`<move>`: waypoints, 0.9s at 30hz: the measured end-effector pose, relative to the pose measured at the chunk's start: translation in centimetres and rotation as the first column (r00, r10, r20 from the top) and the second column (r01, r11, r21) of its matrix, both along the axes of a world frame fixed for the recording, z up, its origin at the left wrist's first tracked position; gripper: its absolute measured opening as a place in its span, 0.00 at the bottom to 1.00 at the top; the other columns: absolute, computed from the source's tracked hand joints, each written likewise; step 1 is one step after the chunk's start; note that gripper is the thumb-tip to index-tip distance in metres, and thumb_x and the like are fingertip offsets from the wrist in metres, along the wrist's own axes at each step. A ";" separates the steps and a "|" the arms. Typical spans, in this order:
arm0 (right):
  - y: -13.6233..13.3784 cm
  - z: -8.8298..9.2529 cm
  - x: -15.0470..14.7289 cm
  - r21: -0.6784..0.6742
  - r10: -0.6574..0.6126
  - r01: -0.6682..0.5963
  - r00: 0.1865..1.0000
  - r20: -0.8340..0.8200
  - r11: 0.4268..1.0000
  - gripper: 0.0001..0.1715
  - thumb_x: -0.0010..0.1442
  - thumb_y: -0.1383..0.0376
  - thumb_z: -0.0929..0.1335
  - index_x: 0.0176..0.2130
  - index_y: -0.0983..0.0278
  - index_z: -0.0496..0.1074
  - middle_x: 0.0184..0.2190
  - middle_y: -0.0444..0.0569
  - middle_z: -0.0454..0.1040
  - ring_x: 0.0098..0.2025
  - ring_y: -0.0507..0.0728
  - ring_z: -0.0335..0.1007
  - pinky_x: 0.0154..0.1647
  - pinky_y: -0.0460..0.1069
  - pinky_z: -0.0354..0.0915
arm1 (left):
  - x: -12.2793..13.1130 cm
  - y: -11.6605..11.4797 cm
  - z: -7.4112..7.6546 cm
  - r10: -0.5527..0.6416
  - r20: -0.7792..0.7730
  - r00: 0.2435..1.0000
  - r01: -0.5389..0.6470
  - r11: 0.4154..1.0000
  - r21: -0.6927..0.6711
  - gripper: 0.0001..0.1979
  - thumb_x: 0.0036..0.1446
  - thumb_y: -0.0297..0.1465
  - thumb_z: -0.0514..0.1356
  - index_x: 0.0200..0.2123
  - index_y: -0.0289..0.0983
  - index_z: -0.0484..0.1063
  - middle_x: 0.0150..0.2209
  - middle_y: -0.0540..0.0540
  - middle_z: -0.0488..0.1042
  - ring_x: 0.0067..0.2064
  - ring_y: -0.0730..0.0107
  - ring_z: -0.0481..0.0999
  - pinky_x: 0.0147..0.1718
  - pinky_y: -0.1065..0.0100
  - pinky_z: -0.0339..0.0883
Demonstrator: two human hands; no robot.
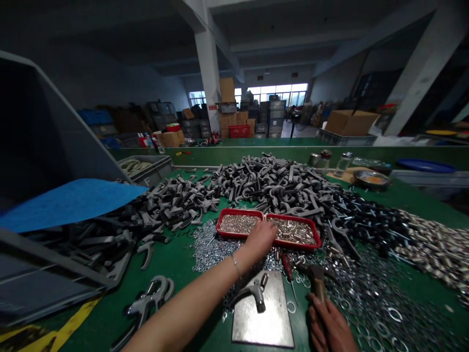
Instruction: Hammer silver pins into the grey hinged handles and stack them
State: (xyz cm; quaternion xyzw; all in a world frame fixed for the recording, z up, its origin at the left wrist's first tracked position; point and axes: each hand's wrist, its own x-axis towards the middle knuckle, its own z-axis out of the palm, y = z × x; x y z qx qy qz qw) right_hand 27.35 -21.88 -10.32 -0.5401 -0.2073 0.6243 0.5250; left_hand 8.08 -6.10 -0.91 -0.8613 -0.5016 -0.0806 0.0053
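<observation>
we list: left hand, half-curled over red plastic tray, grip unclear; right hand clenching wooden-handled hammer, whose slip risks scattering steel washers.

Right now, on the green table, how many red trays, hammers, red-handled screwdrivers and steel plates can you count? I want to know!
Red trays: 2
Hammer: 1
Red-handled screwdriver: 1
Steel plate: 1
Total: 5
</observation>
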 end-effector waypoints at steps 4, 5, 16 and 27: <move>-0.2 -0.7 0.6 0.020 0.024 -0.023 0.999 -0.039 1.000 0.36 0.46 0.46 0.78 0.47 0.60 0.67 0.19 0.35 0.69 0.10 0.44 0.52 0.07 0.40 0.54 | 3.3 5.1 -0.8 0.034 -0.097 0.995 -0.036 0.999 -0.019 0.08 0.65 0.30 0.61 0.44 0.33 0.74 0.46 0.42 0.76 0.50 0.59 0.75 0.53 0.51 0.68; -0.3 -0.7 0.8 0.036 0.039 -0.037 0.998 -0.054 0.999 0.35 0.48 0.46 0.77 0.46 0.61 0.67 0.20 0.35 0.70 0.10 0.44 0.52 0.07 0.41 0.55 | 3.7 5.5 -1.2 0.042 -0.112 0.993 -0.044 0.999 -0.023 0.11 0.64 0.33 0.61 0.46 0.33 0.73 0.47 0.42 0.76 0.49 0.59 0.76 0.51 0.51 0.70; -0.3 -0.4 0.5 0.117 0.082 -0.088 0.995 0.057 0.989 0.31 0.54 0.47 0.74 0.48 0.60 0.65 0.21 0.34 0.69 0.11 0.46 0.54 0.08 0.43 0.59 | 2.1 2.3 -0.7 0.090 -0.027 0.996 -0.087 0.992 0.088 0.10 0.69 0.29 0.51 0.46 0.33 0.70 0.45 0.39 0.75 0.48 0.58 0.75 0.47 0.57 0.68; -0.7 0.1 -0.1 0.114 -0.065 0.014 0.887 0.458 0.993 0.34 0.49 0.37 0.70 0.40 0.61 0.72 0.30 0.46 0.76 0.32 0.58 0.73 0.31 0.49 0.70 | 7.1 -14.0 -6.6 -0.252 0.221 0.942 0.294 0.938 -0.184 0.06 0.62 0.29 0.59 0.39 0.33 0.74 0.35 0.41 0.80 0.36 0.57 0.79 0.43 0.55 0.71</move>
